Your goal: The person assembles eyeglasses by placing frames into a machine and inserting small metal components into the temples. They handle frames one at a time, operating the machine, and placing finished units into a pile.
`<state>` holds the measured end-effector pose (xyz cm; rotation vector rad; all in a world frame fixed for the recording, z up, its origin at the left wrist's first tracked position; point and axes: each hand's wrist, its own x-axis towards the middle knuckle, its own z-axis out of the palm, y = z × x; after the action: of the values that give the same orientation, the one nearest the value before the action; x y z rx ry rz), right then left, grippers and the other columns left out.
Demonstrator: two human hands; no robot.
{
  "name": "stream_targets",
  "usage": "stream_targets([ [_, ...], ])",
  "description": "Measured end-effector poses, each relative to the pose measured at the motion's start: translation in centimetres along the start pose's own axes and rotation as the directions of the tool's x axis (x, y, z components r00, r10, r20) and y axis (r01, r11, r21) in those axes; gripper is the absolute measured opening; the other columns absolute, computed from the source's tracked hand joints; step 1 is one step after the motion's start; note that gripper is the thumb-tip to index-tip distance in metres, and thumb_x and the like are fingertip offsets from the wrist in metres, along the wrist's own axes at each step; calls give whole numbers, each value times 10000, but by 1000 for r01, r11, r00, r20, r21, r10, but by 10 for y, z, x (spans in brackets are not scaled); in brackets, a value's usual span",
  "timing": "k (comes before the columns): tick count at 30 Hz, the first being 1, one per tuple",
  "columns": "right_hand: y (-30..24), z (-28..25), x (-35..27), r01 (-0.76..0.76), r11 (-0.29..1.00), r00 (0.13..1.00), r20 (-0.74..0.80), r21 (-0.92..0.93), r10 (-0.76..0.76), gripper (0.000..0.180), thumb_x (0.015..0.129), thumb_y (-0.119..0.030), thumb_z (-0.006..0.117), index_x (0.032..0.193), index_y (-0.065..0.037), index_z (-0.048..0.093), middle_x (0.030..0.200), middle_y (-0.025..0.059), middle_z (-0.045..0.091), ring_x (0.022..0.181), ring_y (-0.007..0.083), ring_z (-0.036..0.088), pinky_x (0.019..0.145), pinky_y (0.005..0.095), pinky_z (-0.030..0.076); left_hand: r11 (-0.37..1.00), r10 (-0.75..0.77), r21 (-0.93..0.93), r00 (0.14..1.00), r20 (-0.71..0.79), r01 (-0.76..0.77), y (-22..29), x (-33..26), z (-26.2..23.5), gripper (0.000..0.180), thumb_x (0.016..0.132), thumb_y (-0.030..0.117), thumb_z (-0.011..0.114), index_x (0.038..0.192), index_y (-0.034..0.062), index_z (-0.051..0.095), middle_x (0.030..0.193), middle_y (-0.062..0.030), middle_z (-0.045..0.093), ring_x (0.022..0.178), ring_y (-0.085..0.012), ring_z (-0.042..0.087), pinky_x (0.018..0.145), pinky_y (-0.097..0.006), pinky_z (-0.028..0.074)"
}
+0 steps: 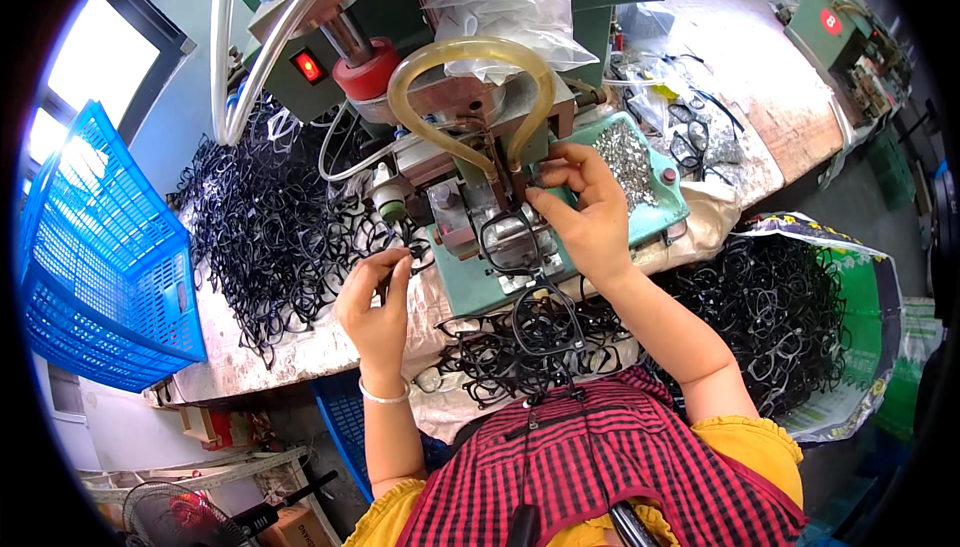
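On the left stands a blue basket (165, 282), then a heap of black frames (270, 227) on the bench (265, 372). The left hand (375, 312) has thumb and fingertips close together; whether they grip anything I cannot tell. Next, a black eyeglass frame (512, 272) sits at the machine (475, 102). The right hand (592, 212), thumb and forefinger parted, is by its upper end, hold unclear, left of a green tray (661, 219).

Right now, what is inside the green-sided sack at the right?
Black eyeglass frames lie tangled in the sack. Only the upper ones show; anything beneath is covered.
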<state>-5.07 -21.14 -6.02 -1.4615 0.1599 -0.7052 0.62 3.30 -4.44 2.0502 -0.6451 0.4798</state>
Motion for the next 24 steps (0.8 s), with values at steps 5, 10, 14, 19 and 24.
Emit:
stream_targets([
  [5, -25, 15, -3, -68, 981, 997, 54, 182, 59, 504, 844, -8, 704, 1301, 48, 498, 1002, 77, 716, 1018, 133, 643, 963, 277, 451, 795, 570, 144, 807, 157, -590, 91, 23, -27, 341, 743, 91, 861, 659, 88, 531, 923, -49, 745, 727, -171, 682, 608, -294, 515],
  [10, -45, 13, -14, -17, 995, 993, 114, 98, 5, 478, 872, -4, 655, 1325, 39, 510, 1134, 117, 702, 1076, 170, 656, 978, 306, 466, 612, 713, 51, 578, 397, -790, 129, 18, -7, 227, 754, 135, 810, 732, 106, 585, 947, -47, 715, 674, -162, 612, 546, -293, 480],
  [14, -13, -43, 14, 280, 756, 960, 175, -592, -218, 255, 816, -105, 692, 1061, -39, 714, 1162, 132, 697, 1167, 336, 624, 1039, 423, 468, 592, 615, -20, 435, 657, -806, 131, 24, 10, 228, 736, 156, 689, 961, 122, 699, 1014, -26, 650, 724, -164, 552, 596, -284, 490],
  [19, 58, -111, 10, 168, 381, 963, 69, -909, -259, 272, 765, -197, 793, 1016, -103, 750, 1237, 188, 646, 1257, 392, 543, 1055, 469, 438, 604, 611, -25, 442, 657, -796, 128, 21, 18, 256, 723, 149, 677, 976, 128, 707, 986, -14, 653, 736, -168, 547, 597, -285, 500],
  [24, 50, -87, 19, 454, 411, 882, 334, -790, -333, 152, 803, -139, 717, 927, -73, 657, 1231, 164, 631, 1260, 369, 547, 974, 476, 492, 629, 623, -31, 479, 618, -777, 122, 20, 17, 175, 748, 162, 741, 906, 118, 679, 998, -25, 671, 729, -170, 549, 572, -298, 486],
])
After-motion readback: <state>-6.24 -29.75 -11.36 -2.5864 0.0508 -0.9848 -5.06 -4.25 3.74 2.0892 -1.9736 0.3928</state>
